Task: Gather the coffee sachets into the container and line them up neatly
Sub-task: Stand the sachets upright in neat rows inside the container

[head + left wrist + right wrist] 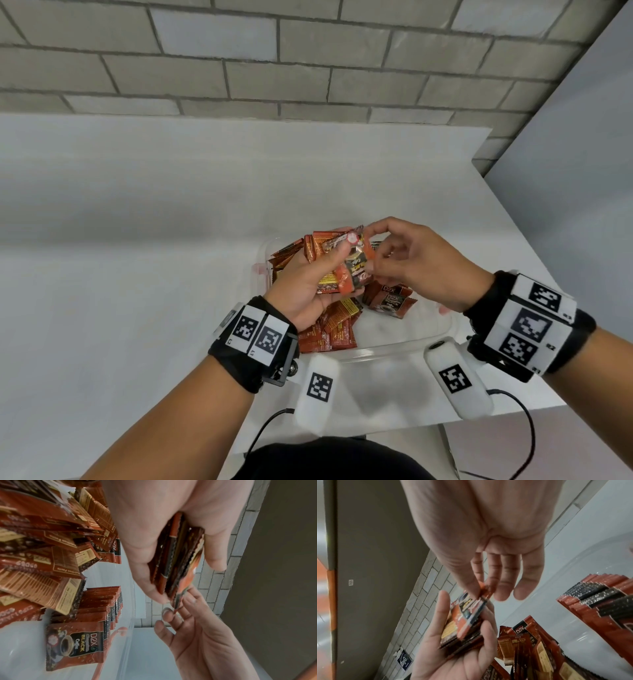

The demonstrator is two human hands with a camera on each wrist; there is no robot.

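A clear plastic container (394,346) sits on the white table. Inside it, a loose pile of red-brown coffee sachets (330,329) lies at the left and a neat row of upright sachets (97,607) stands beside it. Above the container my left hand (325,270) grips a small stack of sachets (342,274) between thumb and fingers. My right hand (375,255) pinches the corner of the top orange and black sachet (471,609) with thumb and forefinger; its other fingers hang loose. In the right wrist view the row (599,601) appears at the right.
The white table (137,240) stretches wide to the left and back, up to a grey brick wall (274,61). Its right edge (534,260) runs close to the container. Black cables (527,442) hang off the front edge near my body.
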